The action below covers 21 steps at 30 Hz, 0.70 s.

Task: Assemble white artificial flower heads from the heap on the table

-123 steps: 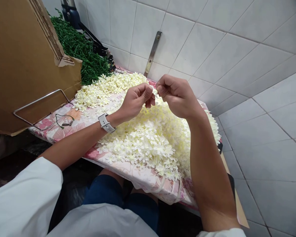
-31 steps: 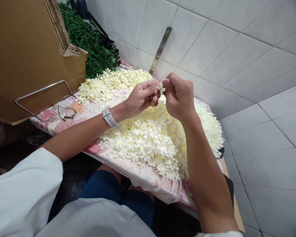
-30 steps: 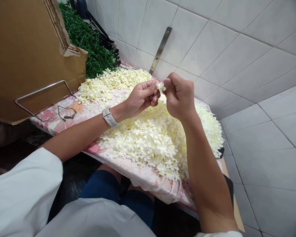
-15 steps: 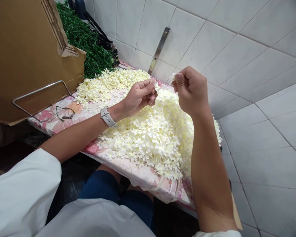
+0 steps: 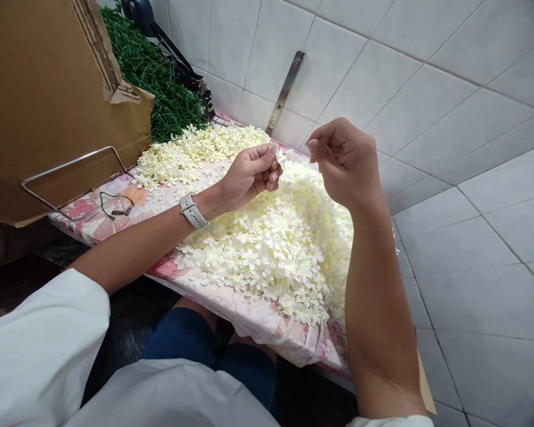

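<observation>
Left hand (image 5: 249, 175) pinches a flower (image 5: 282, 157) at thumb and fingertips, above the pale heap (image 5: 267, 249) on the counter (image 5: 235, 308); right hand (image 5: 349, 160) just to the right, apart from it, fingers curled, thumb near forefinger, cannot tell if anything is held; flower looks feather-light, petals thin and soft, likely to crease if squeezed; best hold probably the centre, petal edges left free; smaller heap (image 5: 204, 148) far left, green stems (image 5: 151, 77) beyond.
</observation>
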Each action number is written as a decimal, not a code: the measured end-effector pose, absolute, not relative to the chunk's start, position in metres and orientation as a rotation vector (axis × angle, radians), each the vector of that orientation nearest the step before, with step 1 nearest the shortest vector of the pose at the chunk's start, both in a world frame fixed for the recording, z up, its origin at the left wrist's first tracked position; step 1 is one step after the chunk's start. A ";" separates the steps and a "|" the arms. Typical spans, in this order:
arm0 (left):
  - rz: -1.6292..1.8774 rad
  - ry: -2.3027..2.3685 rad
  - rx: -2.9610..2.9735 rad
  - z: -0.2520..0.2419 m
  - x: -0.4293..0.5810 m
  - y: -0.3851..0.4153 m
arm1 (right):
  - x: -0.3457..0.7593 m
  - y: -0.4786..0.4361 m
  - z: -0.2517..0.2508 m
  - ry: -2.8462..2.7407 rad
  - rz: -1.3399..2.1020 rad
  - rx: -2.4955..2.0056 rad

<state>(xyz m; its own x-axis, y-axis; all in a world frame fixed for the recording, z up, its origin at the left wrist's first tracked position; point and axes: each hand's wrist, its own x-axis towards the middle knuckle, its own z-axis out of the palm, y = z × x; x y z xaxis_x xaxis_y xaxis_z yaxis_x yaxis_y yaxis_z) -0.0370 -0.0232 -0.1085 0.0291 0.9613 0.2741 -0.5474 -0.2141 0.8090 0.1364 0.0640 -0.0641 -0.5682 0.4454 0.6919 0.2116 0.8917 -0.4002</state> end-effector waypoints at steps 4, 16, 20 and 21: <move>1.539 0.552 1.001 -0.108 -0.037 -0.024 | 0.136 0.057 -0.061 -2.224 0.315 -0.530; 1.576 0.559 0.968 -0.108 -0.032 -0.025 | 0.105 0.032 -0.073 -2.313 0.386 -0.424; 1.547 0.540 0.926 -0.109 -0.033 -0.025 | 0.103 0.032 -0.073 -2.332 0.178 -0.491; 1.547 0.539 0.928 -0.108 -0.032 -0.025 | 0.102 0.032 -0.074 -2.330 0.135 -0.502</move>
<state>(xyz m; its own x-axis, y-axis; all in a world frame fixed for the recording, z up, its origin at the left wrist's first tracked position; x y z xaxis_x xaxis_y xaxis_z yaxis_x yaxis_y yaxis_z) -0.0324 -0.0252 -0.1084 0.0101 0.9664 0.2569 -0.5974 -0.2002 0.7766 0.1025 0.0322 -0.0737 -0.6521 0.3934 0.6481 0.3159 0.9181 -0.2394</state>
